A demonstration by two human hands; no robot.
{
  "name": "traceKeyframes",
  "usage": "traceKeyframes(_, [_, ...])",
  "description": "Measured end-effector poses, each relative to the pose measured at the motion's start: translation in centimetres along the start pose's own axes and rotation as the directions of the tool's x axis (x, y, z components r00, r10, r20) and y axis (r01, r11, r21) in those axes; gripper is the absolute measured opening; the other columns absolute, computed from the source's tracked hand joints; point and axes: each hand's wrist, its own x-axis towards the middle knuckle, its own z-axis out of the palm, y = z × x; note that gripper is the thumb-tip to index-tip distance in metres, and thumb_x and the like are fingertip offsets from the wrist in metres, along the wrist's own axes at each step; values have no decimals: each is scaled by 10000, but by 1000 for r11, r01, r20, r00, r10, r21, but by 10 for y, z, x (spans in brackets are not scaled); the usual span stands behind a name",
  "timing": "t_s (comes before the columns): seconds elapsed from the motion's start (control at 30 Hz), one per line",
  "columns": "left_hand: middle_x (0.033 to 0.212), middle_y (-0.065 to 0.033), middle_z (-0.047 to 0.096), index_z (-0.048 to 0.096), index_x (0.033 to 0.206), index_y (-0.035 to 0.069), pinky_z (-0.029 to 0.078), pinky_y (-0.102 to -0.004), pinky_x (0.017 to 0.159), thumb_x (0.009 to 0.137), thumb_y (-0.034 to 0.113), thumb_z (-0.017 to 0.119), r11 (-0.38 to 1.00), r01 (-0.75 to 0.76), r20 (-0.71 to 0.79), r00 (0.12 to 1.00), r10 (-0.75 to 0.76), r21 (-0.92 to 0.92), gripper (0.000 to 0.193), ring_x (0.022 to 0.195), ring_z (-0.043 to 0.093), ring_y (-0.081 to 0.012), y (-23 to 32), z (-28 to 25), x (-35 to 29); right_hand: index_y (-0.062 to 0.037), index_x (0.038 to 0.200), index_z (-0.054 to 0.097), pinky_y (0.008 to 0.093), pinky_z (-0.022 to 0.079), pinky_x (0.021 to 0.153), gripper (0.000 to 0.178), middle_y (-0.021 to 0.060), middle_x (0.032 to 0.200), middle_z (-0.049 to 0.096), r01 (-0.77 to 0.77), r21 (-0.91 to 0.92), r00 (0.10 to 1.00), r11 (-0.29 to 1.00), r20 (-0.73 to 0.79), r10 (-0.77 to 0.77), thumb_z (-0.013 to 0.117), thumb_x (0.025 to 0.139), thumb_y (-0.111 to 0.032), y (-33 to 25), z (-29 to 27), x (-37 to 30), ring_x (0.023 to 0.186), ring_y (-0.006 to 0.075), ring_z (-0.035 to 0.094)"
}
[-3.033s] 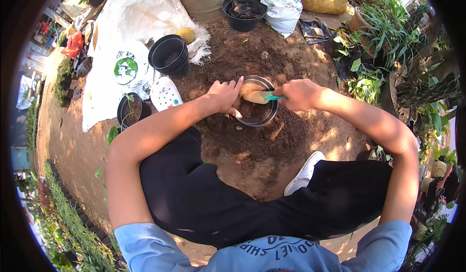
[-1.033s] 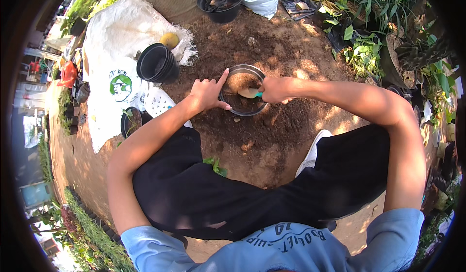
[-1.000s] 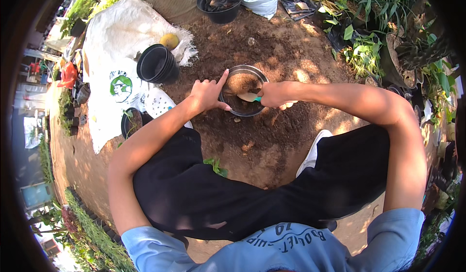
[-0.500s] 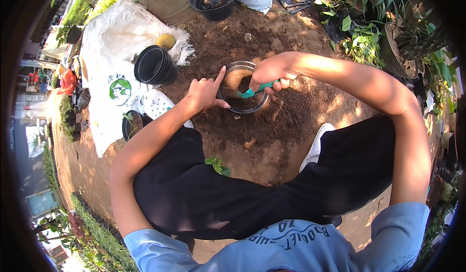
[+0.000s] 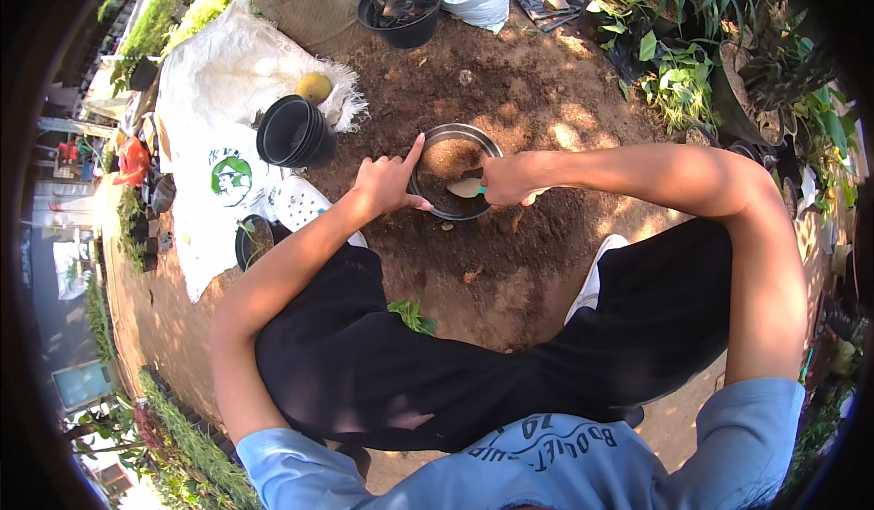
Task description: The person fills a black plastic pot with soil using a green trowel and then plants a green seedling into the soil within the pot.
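A round black plant pot [image 5: 458, 129] stands on the ground in front of me, with brown soil [image 5: 451, 157] inside. My left hand [image 5: 386, 182] rests against the pot's left side, thumb and forefinger stretched apart along the rim. The other fingers of that hand are bent. My right hand [image 5: 513, 179] is closed around the teal handle of a small hand trowel [image 5: 466, 187] at the pot's right rim. The trowel's pale blade lies inside the pot against the soil; most of its handle is hidden by my fingers.
Stacked black pots [image 5: 296, 132] stand left, by a white sack [image 5: 214, 100] with a yellowish round fruit [image 5: 314, 87] on it. A black basin [image 5: 399, 14] stands at the back. Leafy plants [image 5: 683, 87] grow at right. My white shoes [image 5: 300, 201] flank the dark loose soil [image 5: 537, 228].
My right hand has turned and lowered slightly, and the trowel's blade now shows more toward the pot's right side. My left hand keeps its place at the rim. The view has shifted slightly.
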Motion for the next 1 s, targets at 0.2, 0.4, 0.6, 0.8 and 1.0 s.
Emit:
traceKeyframes(0.2, [1054, -165, 710, -23, 1606, 130, 533, -475, 852, 663, 816, 662, 1000, 22, 42, 999, -21, -21, 1353, 998, 698, -335, -3, 3, -3, 67, 1036, 633, 430, 541, 600, 284, 172, 780, 692, -105, 125, 990, 987, 103, 92, 509, 853, -111, -13, -25, -14, 654, 285, 676])
traceKeyframes(0.4, [1055, -160, 708, -40, 1607, 152, 526, -481, 855, 669, 816, 657, 1000, 24, 44, 999, -24, -6, 1345, 997, 695, -335, -1, 1, -2, 77, 1226, 620, 454, 548, 735, 426, 209, 987, 709, -33, -152, 983, 988, 176, 60, 501, 866, -118, -20, -14, -25, 848, 317, 692])
traceKeyframes(0.6, [1026, -174, 703, -25, 1605, 131, 541, -483, 831, 690, 808, 649, 999, -33, -45, 998, 33, -4, 1322, 973, 694, -363, -2, 0, 4, 45, 1009, 653, 410, 496, 583, 294, 108, 781, 663, 183, -405, 967, 896, 240, -89, 503, 941, -200, 17, 5, 7, 643, 239, 616])
traceKeyframes(0.8, [1081, -162, 699, -37, 1606, 145, 518, -474, 871, 669, 828, 631, 999, 37, 101, 994, -34, -37, 1338, 1025, 682, -332, 0, -7, -4, -89, 699, 532, 294, 338, 417, 291, -9, 553, 496, -155, 111, 932, 982, 345, 108, 492, 955, -223, -7, -62, -20, 423, 93, 429])
traceKeyframes(1.0, [1041, -148, 706, -22, 1608, 138, 512, -484, 857, 665, 821, 638, 1000, 0, -7, 1000, -1, -22, 1338, 997, 689, -337, -3, 5, -3, -23, 773, 582, 358, 388, 463, 237, 40, 580, 526, -199, 261, 967, 945, 212, 145, 522, 919, -200, 3, -23, -8, 458, 160, 468])
